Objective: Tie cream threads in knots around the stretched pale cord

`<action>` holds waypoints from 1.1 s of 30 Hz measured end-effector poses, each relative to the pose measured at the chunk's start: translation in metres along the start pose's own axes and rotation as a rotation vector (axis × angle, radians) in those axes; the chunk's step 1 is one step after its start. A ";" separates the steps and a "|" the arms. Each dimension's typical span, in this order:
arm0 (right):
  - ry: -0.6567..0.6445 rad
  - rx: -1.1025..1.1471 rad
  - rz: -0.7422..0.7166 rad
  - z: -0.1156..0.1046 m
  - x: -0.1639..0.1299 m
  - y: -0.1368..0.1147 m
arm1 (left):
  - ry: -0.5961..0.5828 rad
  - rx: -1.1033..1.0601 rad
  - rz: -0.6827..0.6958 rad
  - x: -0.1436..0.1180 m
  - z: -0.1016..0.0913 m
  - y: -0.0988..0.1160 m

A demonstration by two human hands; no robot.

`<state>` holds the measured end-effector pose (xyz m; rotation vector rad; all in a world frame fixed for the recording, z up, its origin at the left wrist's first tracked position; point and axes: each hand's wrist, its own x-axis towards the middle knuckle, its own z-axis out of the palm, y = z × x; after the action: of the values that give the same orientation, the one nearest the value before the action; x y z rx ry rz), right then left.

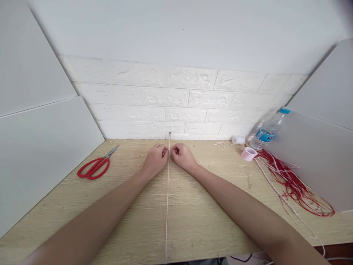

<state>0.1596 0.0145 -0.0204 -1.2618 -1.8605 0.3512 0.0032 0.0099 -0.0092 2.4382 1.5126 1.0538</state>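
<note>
A thin pale cord (pixel 167 198) runs taut from a small nail at the wall base (pixel 170 133) straight toward me across the wooden desk (pixel 132 221). My left hand (pixel 155 159) and my right hand (pixel 182 155) sit on either side of it near the far end. Both pinch fine threads right at the cord, fingertips almost touching. Loose pale thread loops lie on the desk around both hands.
Red-handled scissors (pixel 95 166) lie at the left. At the right are a small white spool (pixel 238 140), a pink thread spool (pixel 249 154), a lying plastic water bottle (pixel 267 131) and a tangle of red and white cords (pixel 292 184). White panels flank both sides.
</note>
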 end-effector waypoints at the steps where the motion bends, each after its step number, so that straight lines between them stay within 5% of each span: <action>1: -0.002 -0.021 -0.014 0.000 0.000 -0.001 | -0.002 0.016 -0.001 0.000 0.000 0.001; 24: -0.053 -0.155 -0.045 0.003 0.003 0.001 | -0.061 0.102 0.040 0.002 0.002 0.000; 33: -0.038 -0.104 0.035 0.001 0.002 0.002 | -0.044 0.058 -0.080 0.001 -0.002 0.001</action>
<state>0.1599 0.0175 -0.0217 -1.3670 -1.9115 0.3020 0.0026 0.0096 -0.0071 2.3985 1.6346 0.9486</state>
